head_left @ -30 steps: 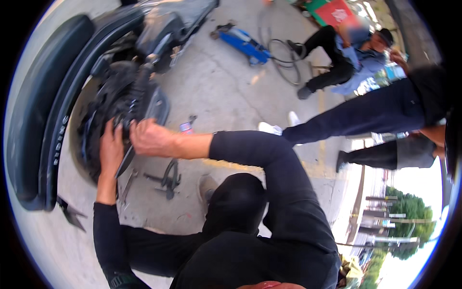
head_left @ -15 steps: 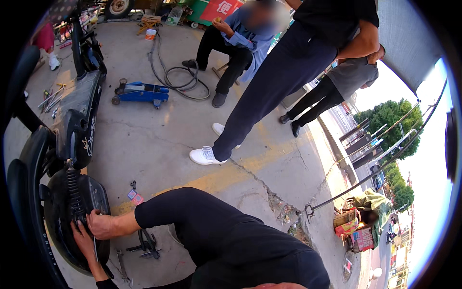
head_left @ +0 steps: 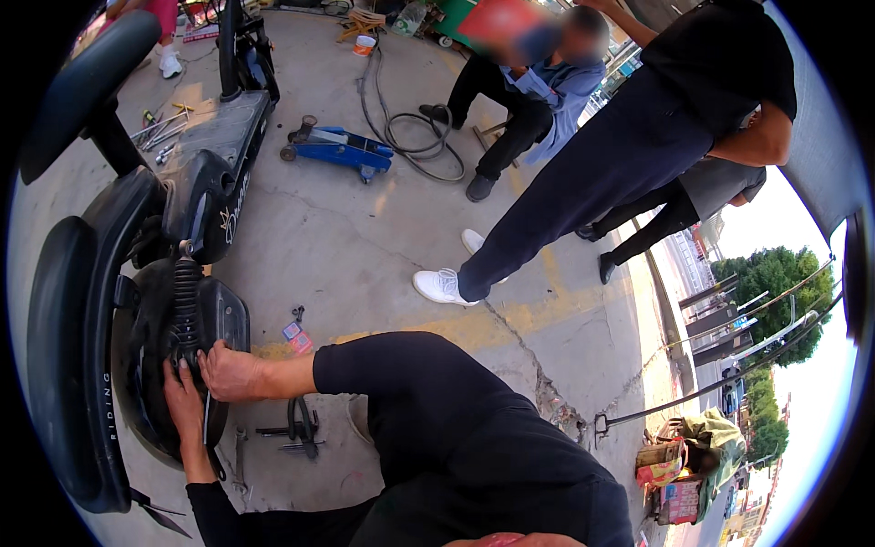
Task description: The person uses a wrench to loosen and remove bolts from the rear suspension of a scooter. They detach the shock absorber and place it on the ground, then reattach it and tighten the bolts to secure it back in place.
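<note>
A black electric scooter point(head_left: 187, 196) stands at the left, its coil-spring shock absorber point(head_left: 185, 301) beside the black rear wheel point(head_left: 137, 392). My left hand point(head_left: 185, 401) lies along the wheel with fingers stretched out, the tips by the lower end of the spring. Next to it, my right hand point(head_left: 232, 372) is closed at that same spot. A thin metal rod point(head_left: 208, 421) runs down from the right hand's grip; its other end is hidden by the fingers. What the fingertips touch behind the spring is too small to make out.
On the ground near my arms lie a wrench point(head_left: 240, 456), a dark clamp-like tool point(head_left: 301, 428) and small packets point(head_left: 297, 338). A blue floor jack point(head_left: 337, 150) and a coiled hose point(head_left: 424, 146) are farther off. A standing person in white shoes point(head_left: 444, 285) and a seated person point(head_left: 510, 109) are nearby.
My view has swung, so the scooter and the ground things sit farther right in the picture. Both hands stay at the lower end of the shock absorber.
</note>
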Action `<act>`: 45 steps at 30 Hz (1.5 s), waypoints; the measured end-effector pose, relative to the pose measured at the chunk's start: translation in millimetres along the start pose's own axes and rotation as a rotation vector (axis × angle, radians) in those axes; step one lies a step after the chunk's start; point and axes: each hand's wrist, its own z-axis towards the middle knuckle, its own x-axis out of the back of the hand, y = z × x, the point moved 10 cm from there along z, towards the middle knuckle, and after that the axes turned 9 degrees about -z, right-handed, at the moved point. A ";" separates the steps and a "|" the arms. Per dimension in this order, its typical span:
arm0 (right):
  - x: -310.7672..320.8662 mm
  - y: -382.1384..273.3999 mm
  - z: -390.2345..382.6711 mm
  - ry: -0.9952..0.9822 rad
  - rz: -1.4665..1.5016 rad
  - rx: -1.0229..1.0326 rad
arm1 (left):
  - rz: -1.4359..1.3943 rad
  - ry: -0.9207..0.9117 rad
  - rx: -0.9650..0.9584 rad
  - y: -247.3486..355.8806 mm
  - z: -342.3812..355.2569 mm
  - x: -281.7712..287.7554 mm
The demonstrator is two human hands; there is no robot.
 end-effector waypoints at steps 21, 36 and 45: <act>-59.4 40.0 -42.1 -0.566 2.059 -1.069 | -0.047 0.067 0.050 16.5 -7.2 14.1; -69.2 31.4 -49.8 -0.604 2.189 -1.164 | -0.032 0.051 0.036 19.2 -5.2 4.7; -68.4 11.8 -44.1 -0.587 2.488 -1.268 | -0.040 0.057 0.067 18.3 -7.9 12.8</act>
